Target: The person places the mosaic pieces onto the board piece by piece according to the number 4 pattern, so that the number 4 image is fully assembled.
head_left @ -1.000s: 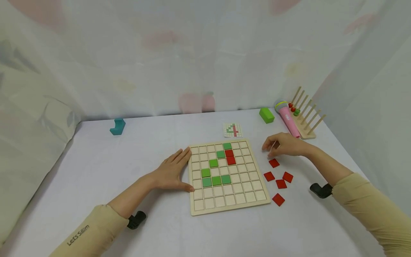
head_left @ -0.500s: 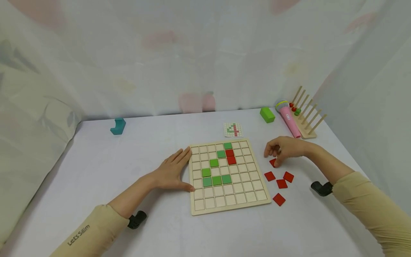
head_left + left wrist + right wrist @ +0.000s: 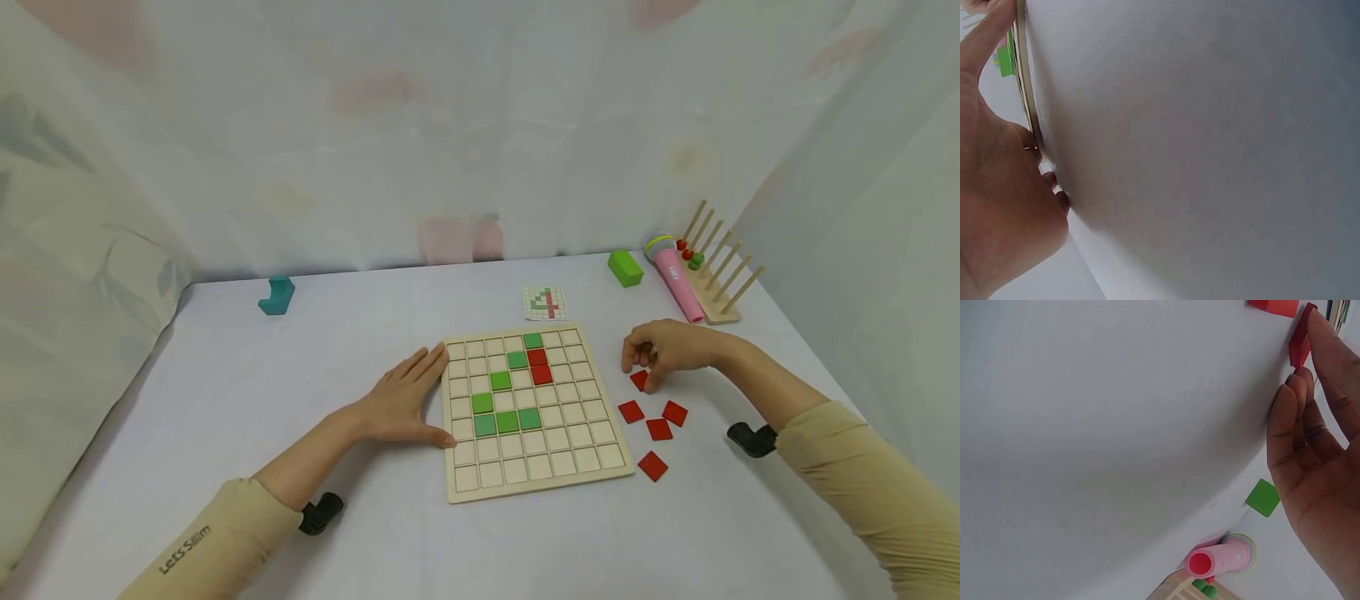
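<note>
My left hand (image 3: 401, 406) lies with straight, spread fingers along the left edge of a wooden grid board (image 3: 561, 439); thumb and fingertips touch that edge. Several green tiles (image 3: 507, 422) and two red tiles (image 3: 539, 366) sit in the board's squares. To the right of the board, my right hand (image 3: 670, 344) bends over a loose red tile (image 3: 639, 380), the farthest of several. In the right wrist view this red tile (image 3: 1300, 339) is pinched between thumb and fingertips, low over the white cloth. Other loose red tiles (image 3: 659, 429) lie nearer the front.
Behind the board lies a small pattern card (image 3: 545, 303) with a green and red figure. Farther right are a green block (image 3: 625, 268), a pink toy microphone (image 3: 678, 285) and a wooden peg stand (image 3: 722, 307). A teal curved block (image 3: 277, 295) stands at the back left.
My right hand has moved slightly right and toward me, lowering its thumb and fingers onto the farthest loose red tile. The left hand has stayed at the board's edge.
</note>
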Tool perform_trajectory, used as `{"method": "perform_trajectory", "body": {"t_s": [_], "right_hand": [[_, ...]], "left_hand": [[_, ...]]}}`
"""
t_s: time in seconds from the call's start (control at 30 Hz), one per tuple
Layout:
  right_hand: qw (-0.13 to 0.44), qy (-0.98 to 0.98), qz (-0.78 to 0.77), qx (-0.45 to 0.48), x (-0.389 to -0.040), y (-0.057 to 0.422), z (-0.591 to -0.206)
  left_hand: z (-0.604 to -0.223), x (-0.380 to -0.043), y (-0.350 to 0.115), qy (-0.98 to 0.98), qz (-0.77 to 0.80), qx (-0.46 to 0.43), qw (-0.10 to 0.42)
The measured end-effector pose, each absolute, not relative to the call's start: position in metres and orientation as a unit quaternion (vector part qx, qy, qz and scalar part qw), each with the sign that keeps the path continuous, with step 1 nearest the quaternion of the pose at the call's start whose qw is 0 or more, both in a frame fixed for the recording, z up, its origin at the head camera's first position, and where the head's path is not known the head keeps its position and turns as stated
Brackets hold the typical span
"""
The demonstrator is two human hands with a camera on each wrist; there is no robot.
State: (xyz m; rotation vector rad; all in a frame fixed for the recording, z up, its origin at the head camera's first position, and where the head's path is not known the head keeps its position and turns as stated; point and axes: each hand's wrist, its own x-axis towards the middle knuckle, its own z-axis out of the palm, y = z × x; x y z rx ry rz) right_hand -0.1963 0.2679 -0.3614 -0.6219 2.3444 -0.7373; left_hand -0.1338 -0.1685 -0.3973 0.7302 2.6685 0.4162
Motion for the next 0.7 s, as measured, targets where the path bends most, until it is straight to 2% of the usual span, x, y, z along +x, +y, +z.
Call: {"method": "perform_trajectory", "body": {"t_s": [0.27, 0.7], "right_hand": [[0.282, 0.887, -0.272, -0.245, -0.196, 0.2692, -0.3625], [0.293, 0.882, -0.267, -0.254, -0.1975, 0.2672, -0.3621]], "left_hand": [[-0.3966, -0.1334, -0.1687, 0.939, 0.148, 0.258, 0.17], [-0.3956, -0.1329, -0.1692, 0.938, 0.154, 0.259, 0.169]]}}
